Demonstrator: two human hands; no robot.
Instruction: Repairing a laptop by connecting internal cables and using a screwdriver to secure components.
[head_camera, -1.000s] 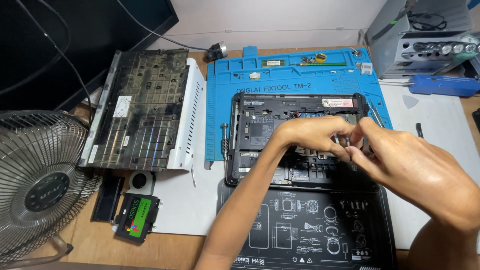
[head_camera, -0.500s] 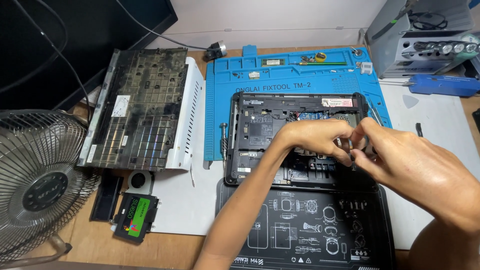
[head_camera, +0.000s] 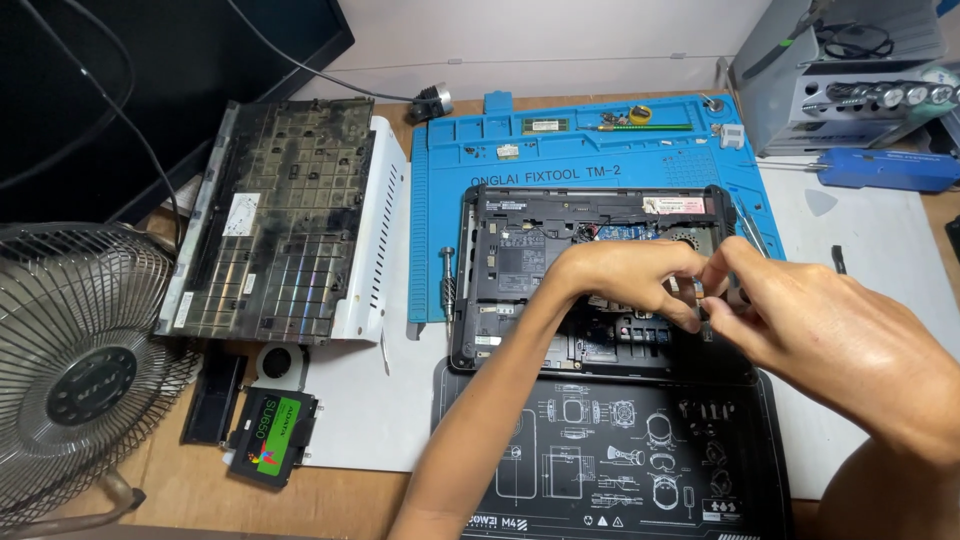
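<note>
An opened black laptop chassis (head_camera: 520, 260) with its circuit board bared lies across a blue repair mat (head_camera: 440, 200) and a black printed mat (head_camera: 560, 450). My left hand (head_camera: 620, 275) reaches in from below, fingers curled over the chassis's right half. My right hand (head_camera: 800, 320) comes from the right, and its fingertips meet the left hand's. Both hands pinch a small dark part (head_camera: 706, 322) just above the board. Most of that part is hidden by the fingers, so I cannot tell its kind.
A removed dark laptop panel (head_camera: 280, 220) rests on a white perforated plate (head_camera: 365, 240) at the left. Near them are a wire-guard desk fan (head_camera: 80, 370), a black drive (head_camera: 268, 438) and a screwdriver (head_camera: 448, 280). A grey device (head_camera: 840, 70) and blue tool (head_camera: 880, 168) sit at the back right.
Both hands stay over the right half of the chassis. The fingertips have shifted only slightly, still pinched together.
</note>
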